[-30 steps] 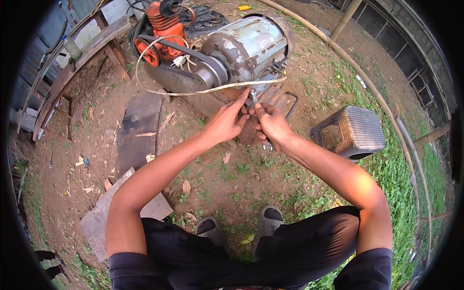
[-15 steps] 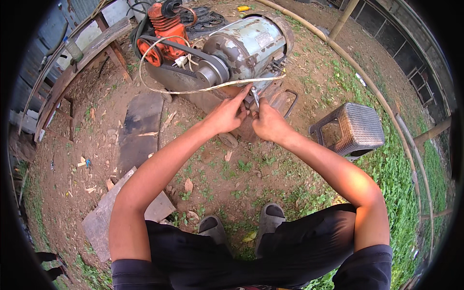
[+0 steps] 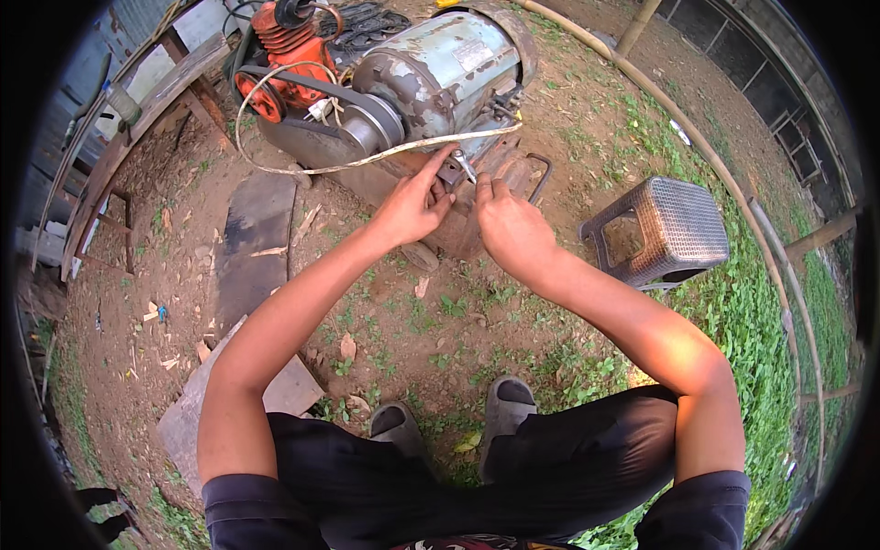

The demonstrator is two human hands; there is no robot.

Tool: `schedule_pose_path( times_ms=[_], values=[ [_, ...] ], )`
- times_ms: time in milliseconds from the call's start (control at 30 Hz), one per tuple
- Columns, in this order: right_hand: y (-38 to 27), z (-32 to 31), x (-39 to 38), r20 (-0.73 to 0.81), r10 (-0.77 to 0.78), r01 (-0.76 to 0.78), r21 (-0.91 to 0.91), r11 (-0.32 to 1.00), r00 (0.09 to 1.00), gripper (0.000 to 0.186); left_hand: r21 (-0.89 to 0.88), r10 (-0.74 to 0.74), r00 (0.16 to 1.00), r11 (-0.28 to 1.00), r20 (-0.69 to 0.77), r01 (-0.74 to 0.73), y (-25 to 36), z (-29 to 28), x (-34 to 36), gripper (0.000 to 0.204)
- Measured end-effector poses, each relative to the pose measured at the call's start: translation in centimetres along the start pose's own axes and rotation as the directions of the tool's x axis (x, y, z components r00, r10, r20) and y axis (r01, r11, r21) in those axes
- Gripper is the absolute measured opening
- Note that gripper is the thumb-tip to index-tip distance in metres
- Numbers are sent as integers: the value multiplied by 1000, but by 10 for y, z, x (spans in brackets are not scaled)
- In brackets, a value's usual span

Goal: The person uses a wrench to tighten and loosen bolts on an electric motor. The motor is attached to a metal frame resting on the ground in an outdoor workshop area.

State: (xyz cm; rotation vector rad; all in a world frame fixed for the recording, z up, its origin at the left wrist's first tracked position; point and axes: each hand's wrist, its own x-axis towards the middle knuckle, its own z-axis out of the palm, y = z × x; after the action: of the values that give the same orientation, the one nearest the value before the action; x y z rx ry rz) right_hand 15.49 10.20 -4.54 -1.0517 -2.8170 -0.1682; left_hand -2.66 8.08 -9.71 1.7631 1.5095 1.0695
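A shiny wrench [image 3: 465,166] slants down from the front of the motor base. My right hand [image 3: 515,229] is closed round its lower end, the fist facing the machine. At the wrench's upper end, my left hand [image 3: 410,207] reaches in with its index finger stretched to the wrench head. Its other fingers curl against a small dark metal bracket [image 3: 448,173]. Above both hands sits a worn grey-blue electric motor [image 3: 440,69], with a pulley [image 3: 374,126] and belt leading to an orange compressor pump [image 3: 293,41]. Whatever the wrench head sits on is hidden.
A pale cable [image 3: 367,159] loops in front of the motor, just above my fingers. A woven-pattern plastic stool [image 3: 683,225] stands to the right. Flat boards [image 3: 252,247] lie on the dirt at left, near a wooden bench [image 3: 174,92]. A bamboo rail [image 3: 678,119] curves along the right.
The wrench has swung to a more slanted angle, its lower end nearer the motor base's right. My right hand has turned with it. The whole view has shifted slightly.
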Motion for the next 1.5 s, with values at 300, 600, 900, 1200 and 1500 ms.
schedule_pose_path(
  times_ms=[300,600,900,1200,1500],
  values=[
    [12,-1,2,33,-33,27,154,988,999,52,47,-1,1000,999,14,0,4,-4,0,74],
    [2,-2,-6,74,82,-90,114,989,994,55,26,-5,999,1000,38,4,0,-4,2,76],
    [49,10,11,104,-112,93,168,981,988,54,34,-10,999,999,34,9,-2,-7,-3,76],
    [135,19,63,-158,-436,443,13,896,886,20,-2,-8,999,1000,35,8,-1,-6,-7,74],
    [155,35,98,-229,-374,342,-166,925,899,17,-100,-16,1000,995,25,18,1,10,-11,80]
  ],
)
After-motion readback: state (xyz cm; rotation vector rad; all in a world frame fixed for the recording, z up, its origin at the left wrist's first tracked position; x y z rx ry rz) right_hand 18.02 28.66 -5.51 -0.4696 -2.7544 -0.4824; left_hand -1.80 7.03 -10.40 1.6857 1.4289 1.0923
